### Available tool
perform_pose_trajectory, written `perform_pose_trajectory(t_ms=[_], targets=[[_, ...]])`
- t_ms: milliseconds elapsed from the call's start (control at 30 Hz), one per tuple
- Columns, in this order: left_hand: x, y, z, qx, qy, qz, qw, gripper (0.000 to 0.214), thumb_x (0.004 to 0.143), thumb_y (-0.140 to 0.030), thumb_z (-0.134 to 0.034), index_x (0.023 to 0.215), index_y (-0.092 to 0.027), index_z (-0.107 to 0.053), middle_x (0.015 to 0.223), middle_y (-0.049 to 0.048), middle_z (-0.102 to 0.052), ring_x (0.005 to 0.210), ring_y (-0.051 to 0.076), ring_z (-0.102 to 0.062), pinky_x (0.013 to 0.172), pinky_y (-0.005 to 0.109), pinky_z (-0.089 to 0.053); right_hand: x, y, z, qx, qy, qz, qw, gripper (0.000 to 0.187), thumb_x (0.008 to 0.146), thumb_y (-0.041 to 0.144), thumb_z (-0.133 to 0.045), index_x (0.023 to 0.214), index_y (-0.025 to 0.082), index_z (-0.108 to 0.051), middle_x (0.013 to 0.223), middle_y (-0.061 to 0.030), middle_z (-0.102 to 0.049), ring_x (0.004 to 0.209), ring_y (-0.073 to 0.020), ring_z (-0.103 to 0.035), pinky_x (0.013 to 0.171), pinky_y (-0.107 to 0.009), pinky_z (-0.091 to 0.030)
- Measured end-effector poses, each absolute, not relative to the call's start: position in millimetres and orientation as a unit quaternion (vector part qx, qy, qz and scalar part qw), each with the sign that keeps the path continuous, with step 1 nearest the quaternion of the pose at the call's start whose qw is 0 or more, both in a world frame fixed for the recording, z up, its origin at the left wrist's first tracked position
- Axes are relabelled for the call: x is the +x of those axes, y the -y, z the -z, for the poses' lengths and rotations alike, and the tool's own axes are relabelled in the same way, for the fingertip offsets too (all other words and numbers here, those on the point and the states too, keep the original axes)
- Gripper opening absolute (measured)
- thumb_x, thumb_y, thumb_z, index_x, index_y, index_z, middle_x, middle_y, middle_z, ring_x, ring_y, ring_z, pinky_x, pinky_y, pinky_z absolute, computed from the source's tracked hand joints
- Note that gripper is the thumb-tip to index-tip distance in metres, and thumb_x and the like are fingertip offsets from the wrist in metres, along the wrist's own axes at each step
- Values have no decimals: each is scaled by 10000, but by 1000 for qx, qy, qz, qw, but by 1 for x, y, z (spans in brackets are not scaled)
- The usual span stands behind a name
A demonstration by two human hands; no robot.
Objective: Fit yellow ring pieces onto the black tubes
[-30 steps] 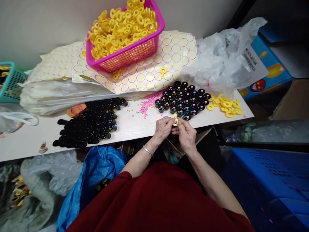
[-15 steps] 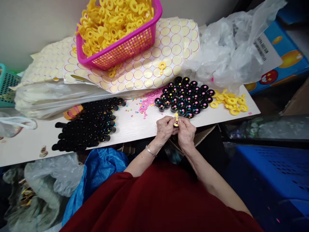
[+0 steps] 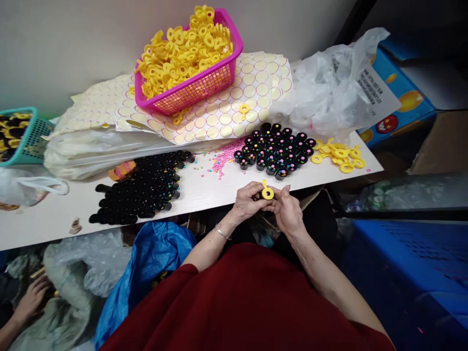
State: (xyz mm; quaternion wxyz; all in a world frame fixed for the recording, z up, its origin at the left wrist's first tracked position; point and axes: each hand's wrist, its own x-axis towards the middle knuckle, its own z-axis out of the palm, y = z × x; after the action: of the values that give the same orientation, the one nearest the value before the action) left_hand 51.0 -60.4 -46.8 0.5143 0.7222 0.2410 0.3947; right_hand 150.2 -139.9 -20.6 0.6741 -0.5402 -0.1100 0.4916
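Observation:
Just in front of the table edge, a small black cup with a yellow ring cap on its top is between my hands. My left hand is closed around the cup's left side. My right hand has its thumb raised off the cap, while its bent fingers stay against the cup's right side and underneath. Beyond them, a cluster of open black cups holds pink, blue and yellow pellets. Loose yellow ring caps lie to the right of that cluster.
Pink pellets are spilled on the white table. More black cups stand at left. A pink basket of yellow caps rests on sticker sheets. Another person's hand shows at lower left.
My right thumb has lifted off the yellow cap, and the right hand has turned more palm-up. The view has shifted, and another person's hand has appeared at lower left.

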Motion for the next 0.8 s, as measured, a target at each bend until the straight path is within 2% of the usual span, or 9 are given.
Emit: perform_pose_trajectory(t_ms=[133, 233, 367, 433, 600, 800], targets=[[46, 65, 36, 764, -183, -376, 491, 263, 640, -254, -745, 880, -165, -682, 825, 50, -668, 715, 123, -560, 629, 263, -466, 165, 138, 18, -603, 102, -480, 629, 519, 648, 641, -665, 597, 127, -609, 469, 13, -523, 377, -52, -409, 331, -189, -271], [44, 66, 26, 793, -140, -356, 474, 253, 620, -206, -725, 870, -182, -691, 813, 42, -694, 751, 144, -560, 712, 318, -480, 175, 135, 10, -586, 118, -566, 568, 495, 621, 604, -713, 558, 131, -581, 466, 33, -488, 397, -46, -394, 345, -182, -293], [43, 64, 23, 801, -126, -362, 460, 252, 610, -182, -698, 862, -187, -700, 753, 31, -694, 759, 155, -530, 719, 337, -469, 185, 139, 0, -505, 136, -672, 523, 527, 600, 641, -705, 657, 122, -639, 564, 8, -570, 499, -86, -516, 454, -220, -462], [43, 64, 24, 801, -130, -355, 464, 245, 607, -188, -703, 852, -186, -705, 724, 28, -689, 761, 159, -516, 714, 339, -465, 188, 144, 1, -481, 164, -689, 516, 519, 552, 603, -758, 718, 119, -671, 636, -12, -622, 559, -110, -570, 513, -247, -504], [45, 67, 26, 798, -157, -317, 488, 233, 610, -234, -725, 839, -194, -712, 722, 32, -688, 804, 178, -506, 738, 358, -465, 198, 153, 13, -486, 242, -679, 495, 434, 487, 396, -854, 803, 134, -716, 653, 2, -650, 561, -94, -569, 543, -217, -474], [47, 70, 26, 830, -137, -274, 466, 202, 613, -234, -689, 807, -183, -708, 774, 49, -688, 836, 199, -501, 785, 379, -455, 207, 156, 16, -485, 330, -666, 462, 502, 546, 300, -815, 1017, 164, -707, 868, -21, -699, 780, -148, -617, 706, -259, -485]])
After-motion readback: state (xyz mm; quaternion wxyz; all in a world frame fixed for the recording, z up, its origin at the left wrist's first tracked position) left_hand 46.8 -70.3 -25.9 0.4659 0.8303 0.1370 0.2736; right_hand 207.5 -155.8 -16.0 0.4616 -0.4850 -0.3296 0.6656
